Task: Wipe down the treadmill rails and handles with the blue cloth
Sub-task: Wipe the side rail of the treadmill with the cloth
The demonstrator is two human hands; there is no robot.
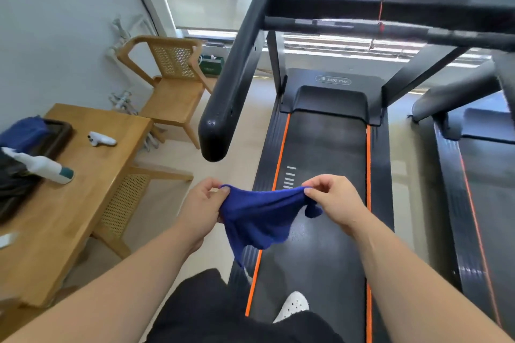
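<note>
Right now the blue cloth (257,217) is stretched crosswise between both hands above the treadmill belt (320,175), its top edge running left to right and the loose bulk sagging down toward the person's legs. The left hand (204,207) pinches the left corner, thumb and fingers closed on the fabric; the right hand (333,202) pinches the right corner the same way. Up ahead, the left handrail (234,75) juts back toward the person, well apart from the cloth.

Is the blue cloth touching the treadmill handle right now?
No, the blue cloth hangs in the air between the left hand and right hand, well below the black handle.
</note>
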